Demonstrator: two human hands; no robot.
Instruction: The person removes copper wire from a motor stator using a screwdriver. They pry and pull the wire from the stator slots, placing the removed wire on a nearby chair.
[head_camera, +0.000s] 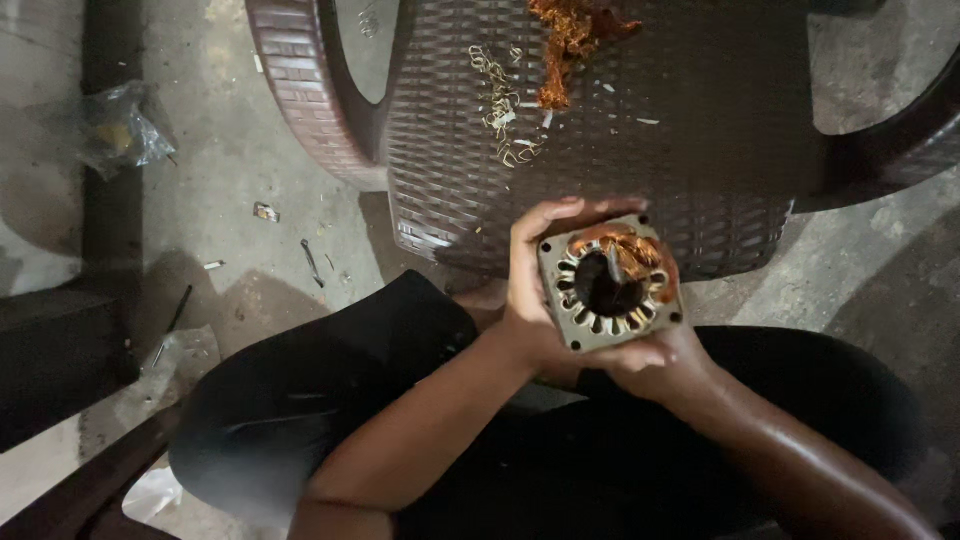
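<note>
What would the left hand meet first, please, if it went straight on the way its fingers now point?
The left hand already grips the square motor stator. Past it, the fingers point up-frame toward the brown wicker chair, probably its seat edge, though depth is unclear.

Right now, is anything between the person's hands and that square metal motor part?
Nothing visible. The left hand wraps the square motor stator from its left side, and the right hand cups it from below. Both touch it directly.
</note>
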